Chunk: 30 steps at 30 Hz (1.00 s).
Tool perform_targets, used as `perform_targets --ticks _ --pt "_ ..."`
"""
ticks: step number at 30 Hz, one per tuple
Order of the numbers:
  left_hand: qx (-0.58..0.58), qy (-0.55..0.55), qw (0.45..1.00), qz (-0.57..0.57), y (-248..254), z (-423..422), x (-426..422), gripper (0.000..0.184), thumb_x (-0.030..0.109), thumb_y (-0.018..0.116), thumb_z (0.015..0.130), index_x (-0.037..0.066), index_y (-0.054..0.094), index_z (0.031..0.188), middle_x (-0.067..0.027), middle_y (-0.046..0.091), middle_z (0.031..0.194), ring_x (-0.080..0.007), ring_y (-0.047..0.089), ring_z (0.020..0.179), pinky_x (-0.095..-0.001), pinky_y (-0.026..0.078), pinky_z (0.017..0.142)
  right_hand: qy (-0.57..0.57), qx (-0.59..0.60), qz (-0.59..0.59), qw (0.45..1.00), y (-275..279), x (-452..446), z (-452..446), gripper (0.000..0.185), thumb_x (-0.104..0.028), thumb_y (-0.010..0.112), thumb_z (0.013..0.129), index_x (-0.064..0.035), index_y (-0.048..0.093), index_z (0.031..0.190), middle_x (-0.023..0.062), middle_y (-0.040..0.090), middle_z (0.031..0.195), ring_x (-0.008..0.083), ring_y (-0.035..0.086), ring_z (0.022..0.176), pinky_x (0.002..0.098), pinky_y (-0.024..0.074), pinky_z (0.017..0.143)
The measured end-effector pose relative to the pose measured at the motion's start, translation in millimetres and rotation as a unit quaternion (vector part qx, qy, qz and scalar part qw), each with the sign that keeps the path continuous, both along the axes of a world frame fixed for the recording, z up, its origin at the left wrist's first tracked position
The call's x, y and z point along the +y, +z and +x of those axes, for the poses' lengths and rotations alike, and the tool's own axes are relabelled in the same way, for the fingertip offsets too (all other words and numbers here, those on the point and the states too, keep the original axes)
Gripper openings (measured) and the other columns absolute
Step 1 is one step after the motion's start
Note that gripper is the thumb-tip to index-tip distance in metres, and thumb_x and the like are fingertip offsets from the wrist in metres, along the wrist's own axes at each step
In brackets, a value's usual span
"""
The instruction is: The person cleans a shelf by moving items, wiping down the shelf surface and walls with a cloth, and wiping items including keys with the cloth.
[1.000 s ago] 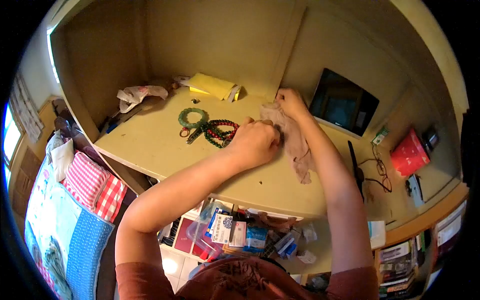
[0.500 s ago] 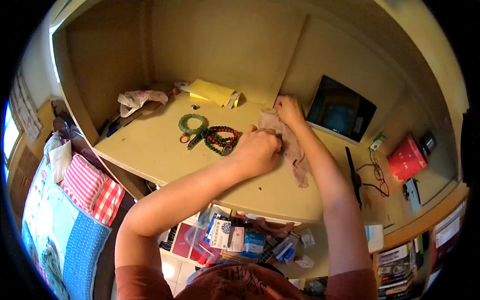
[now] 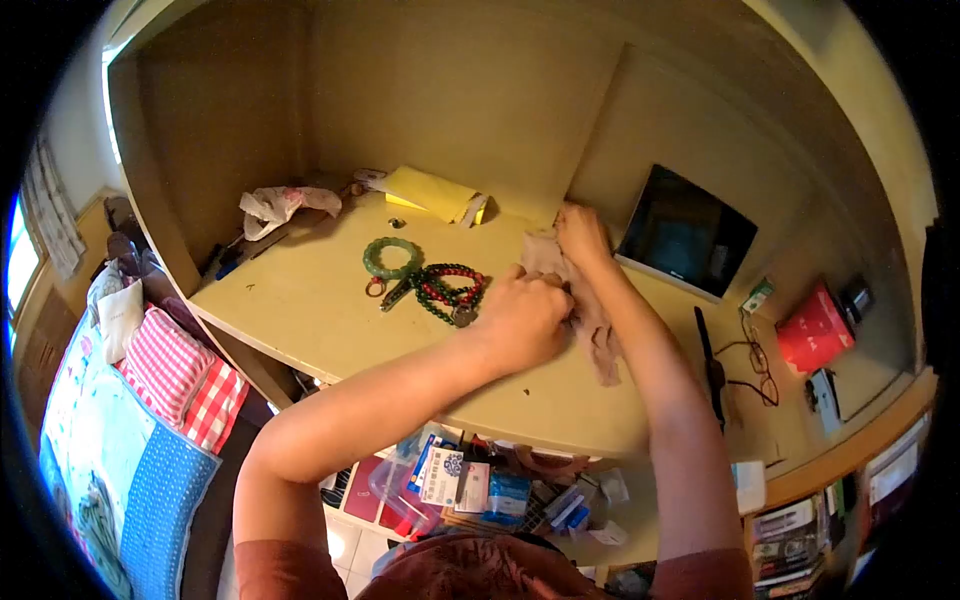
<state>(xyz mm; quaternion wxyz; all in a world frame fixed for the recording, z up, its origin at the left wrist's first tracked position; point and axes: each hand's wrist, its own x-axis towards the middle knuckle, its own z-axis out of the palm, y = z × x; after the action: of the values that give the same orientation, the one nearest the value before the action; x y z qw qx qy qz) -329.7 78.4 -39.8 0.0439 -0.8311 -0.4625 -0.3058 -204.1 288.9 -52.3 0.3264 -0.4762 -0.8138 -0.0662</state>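
Observation:
A crumpled greyish-pink cloth [image 3: 597, 335] lies on the desk [image 3: 330, 310], with one end trailing toward the front edge. My left hand [image 3: 527, 318] is closed at the cloth's left side; what its curled fingers grip is hidden. Beside the wall, my right hand [image 3: 580, 232] has its fingers closed at the cloth's far end. Just left of my left hand are dark green and red bead strings [image 3: 450, 290]. A pale green bangle [image 3: 392, 258] and a small brown ring [image 3: 375, 287] lie farther left.
A tablet [image 3: 688, 232] leans on the back wall at right, near glasses [image 3: 755, 370], a black watch [image 3: 712, 370] and a red container [image 3: 815, 328]. Yellow packet [image 3: 425, 192] and crumpled plastic bag [image 3: 285, 208] sit at the back left. Below is an open drawer of boxes [image 3: 442, 475].
The whole view has shifted slightly, so the desk items appear a little lower. Both hands stay close to the cloth, with little change in their grip.

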Motion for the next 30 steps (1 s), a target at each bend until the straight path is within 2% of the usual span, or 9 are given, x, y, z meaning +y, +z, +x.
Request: perform_targets --ticks 6,11,15,17,21,24,26,28,30 --pt "-0.02 -0.007 1.0 -0.018 3.8 -1.1 -0.9 0.012 0.012 0.062 0.077 0.006 0.07 0.084 -0.0123 0.067 0.094 -0.0312 0.066 0.094 -0.0442 0.045 0.087 0.148 0.035 -0.15 0.977 21.3 -10.9 19.2 0.016 -0.011 0.057 0.087 -0.0043 0.071 0.093 0.0257 0.067 0.087 0.0418 0.067 0.086 0.0482 0.0522 0.074" --pt "-0.022 -0.007 1.0 -0.017 1.1 -1.6 1.0 0.012 0.011 0.063 0.077 0.006 0.07 0.086 -0.0122 0.067 0.096 -0.0317 0.065 0.094 -0.044 0.045 0.087 -0.03 0.008 0.005 0.999 -1.6 -0.7 3.0 0.014 -0.007 0.057 0.084 -0.0025 0.069 0.089 0.026 0.067 0.087 0.0435 0.066 0.082 0.0471 0.0515 0.072" --pt "-0.001 -0.004 0.999 -0.04 2.2 1.2 -1.7 0.01 0.011 0.062 0.077 0.007 0.071 0.082 -0.0122 0.068 0.093 -0.0322 0.066 0.093 -0.0432 0.046 0.086 0.019 -0.009 0.041 0.999 -4.7 -2.1 2.8 0.009 -0.002 0.057 0.083 0.0017 0.065 0.086 0.0241 0.066 0.082 0.038 0.066 0.074 0.043 0.0509 0.068" --pt "-0.028 0.0 1.0 0.009 -0.9 -2.4 5.4 0.011 0.01 0.062 0.076 0.007 0.071 0.081 -0.0122 0.068 0.092 -0.0325 0.066 0.091 -0.0433 0.047 0.086 0.069 0.063 -0.093 0.991 6.8 -1.8 7.5 0.011 -0.003 0.058 0.081 -0.0003 0.067 0.087 0.0254 0.067 0.088 0.0423 0.066 0.085 0.0451 0.0514 0.073" --pt "-0.039 0.031 0.998 0.047 4.4 -5.0 1.2 0.01 0.007 0.062 0.075 0.005 0.07 0.079 -0.0126 0.067 0.093 -0.032 0.063 0.097 -0.0444 0.046 0.088 0.155 0.033 -0.179 0.971 25.2 -47.0 20.1 0.01 0.001 0.06 0.077 0.0013 0.065 0.086 0.0248 0.067 0.087 0.0411 0.066 0.085 0.0443 0.0513 0.073" --pt "-0.079 0.032 0.993 0.081 1.4 -2.9 -0.7 0.024 0.005 0.062 0.074 0.004 0.067 0.097 -0.0173 0.064 0.097 -0.0367 0.06 0.102 -0.0465 0.046 0.09 0.218 0.027 -0.063 0.974 18.2 -81.9 33.8 0.01 0.003 0.063 0.076 0.0019 0.064 0.086 0.0236 0.068 0.087 0.0394 0.067 0.086 0.0432 0.0513 0.075" --pt "-0.096 0.022 0.994 0.053 2.0 -2.1 -4.0 0.043 0.006 0.063 0.074 0.003 0.061 0.117 -0.0209 0.063 0.1 -0.0408 0.059 0.103 -0.0479 0.045 0.093 0.193 0.051 -0.081 0.976 9.2 -88.5 43.9 0.01 0.002 0.063 0.077 0.0018 0.065 0.087 0.0235 0.068 0.087 0.0394 0.067 0.087 0.043 0.0515 0.076" --pt "-0.075 -0.004 0.997 0.027 1.2 -2.2 -6.6 0.044 0.007 0.064 0.074 0.003 0.061 0.118 -0.0208 0.063 0.102 -0.0407 0.059 0.104 -0.048 0.045 0.094 0.169 0.075 -0.1 0.978 9.4 -94.6 50.2 0.009 0.001 0.063 0.078 0.0018 0.065 0.087 0.0234 0.068 0.087 0.0394 0.067 0.088 0.0428 0.0516 0.077" --pt "-0.015 -0.01 0.999 -0.027 4.6 -0.4 -8.2 0.047 0.007 0.065 0.074 0.004 0.062 0.121 -0.0201 0.063 0.106 -0.0401 0.059 0.107 -0.0474 0.046 0.096 0.071 0.112 -0.155 0.979 11.3 -97.0 52.8 0.009 -0.003 0.064 0.085 0.0026 0.065 0.092 0.0171 0.069 0.088 0.0242 0.066 0.086 0.0351 0.0502 0.076"
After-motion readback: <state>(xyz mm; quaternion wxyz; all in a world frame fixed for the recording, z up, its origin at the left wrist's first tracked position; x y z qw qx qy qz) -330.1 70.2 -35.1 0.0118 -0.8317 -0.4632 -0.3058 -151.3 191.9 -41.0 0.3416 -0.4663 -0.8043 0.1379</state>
